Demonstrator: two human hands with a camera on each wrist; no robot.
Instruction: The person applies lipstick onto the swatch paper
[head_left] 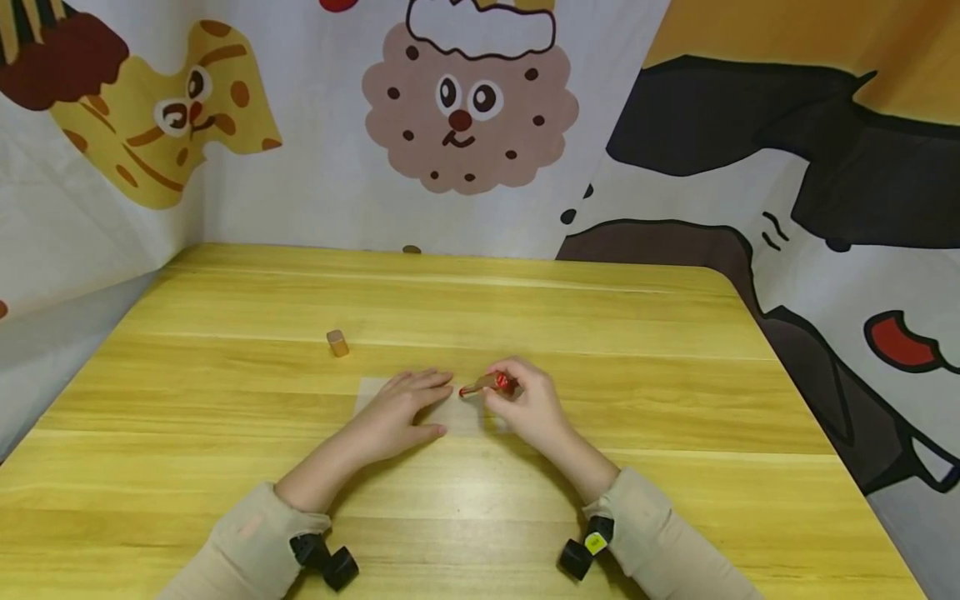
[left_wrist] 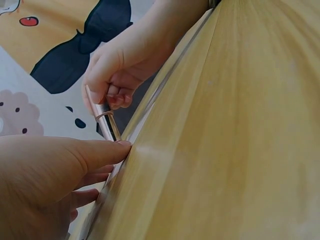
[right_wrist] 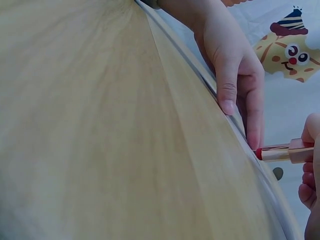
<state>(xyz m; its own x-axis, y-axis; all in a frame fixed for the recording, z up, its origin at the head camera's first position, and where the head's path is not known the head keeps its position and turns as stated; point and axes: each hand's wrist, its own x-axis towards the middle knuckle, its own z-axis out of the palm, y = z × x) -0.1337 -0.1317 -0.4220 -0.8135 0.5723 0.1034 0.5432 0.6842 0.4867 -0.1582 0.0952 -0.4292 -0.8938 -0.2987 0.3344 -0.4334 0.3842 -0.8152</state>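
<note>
A lipstick (head_left: 480,387) with a red tip and a shiny gold tube is pinched between the thumb and fingers of my right hand (head_left: 529,402). In the right wrist view the red tip of the lipstick (right_wrist: 276,153) points down at the sheet, close by the left fingertips. A thin, pale, see-through sheet (head_left: 467,417) lies flat on the table under both hands. My left hand (head_left: 401,414) rests on the sheet's left part, fingers spread and extended. Part of the sheet is hidden beneath the hands.
A small gold-brown cap (head_left: 338,343) stands on the wooden table (head_left: 225,400), beyond and left of the left hand. Behind the table's far edge hangs a curtain (head_left: 300,200) printed with cartoon food. Small black cameras are strapped at both wrists.
</note>
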